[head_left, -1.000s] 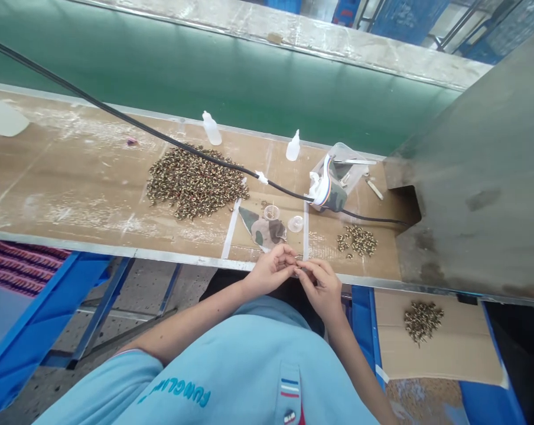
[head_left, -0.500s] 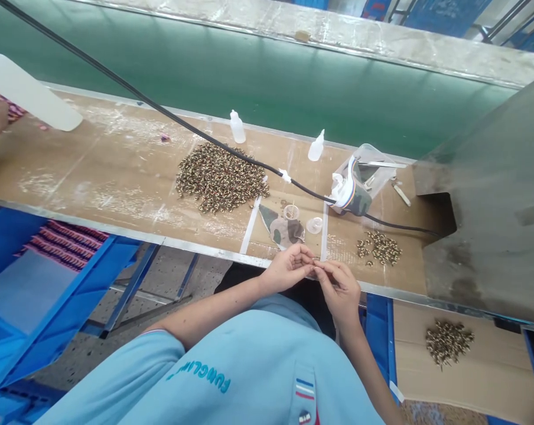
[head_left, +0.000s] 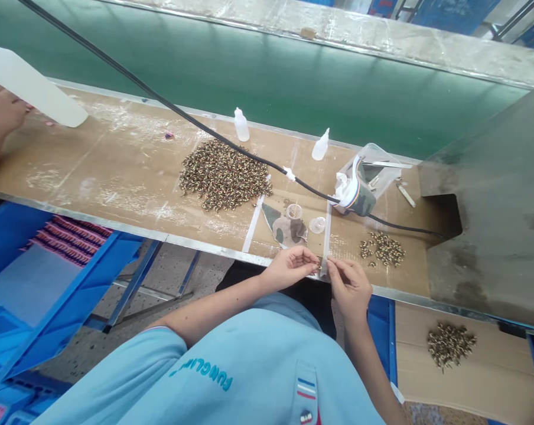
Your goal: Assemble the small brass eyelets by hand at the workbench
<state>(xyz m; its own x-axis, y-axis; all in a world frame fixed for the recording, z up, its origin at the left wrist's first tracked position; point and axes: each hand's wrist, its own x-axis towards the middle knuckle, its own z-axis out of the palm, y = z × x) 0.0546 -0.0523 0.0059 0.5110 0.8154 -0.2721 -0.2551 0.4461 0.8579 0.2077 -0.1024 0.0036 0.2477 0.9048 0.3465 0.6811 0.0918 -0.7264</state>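
Observation:
My left hand (head_left: 291, 265) is at the front edge of the table, thumb and fingertips closed on a small gold-coloured curved piece (head_left: 319, 267). My right hand (head_left: 351, 287) is close beside it, thumb and forefinger pinched together; whatever they hold is too small to make out. Just beyond the hands, a camouflage cloth scrap (head_left: 289, 230) lies with a small clear cup (head_left: 294, 211) on it. A clear round lid (head_left: 317, 225) sits to its right. Farther right is a little pile of similar curved pieces (head_left: 388, 249).
A large heap of curved pieces (head_left: 225, 177) lies left of centre. Two white squeeze bottles (head_left: 241, 125) stand along the back. A black cable (head_left: 196, 123) crosses above the table to a camouflage-cloth bundle (head_left: 360, 198). Another person's hand (head_left: 3, 115) is at far left beside a white panel (head_left: 36, 88).
My right hand has moved right, away from the left fingertips, opening a gap between them. The left hand has stayed nearly in place. The other person's hand reaches further into view.

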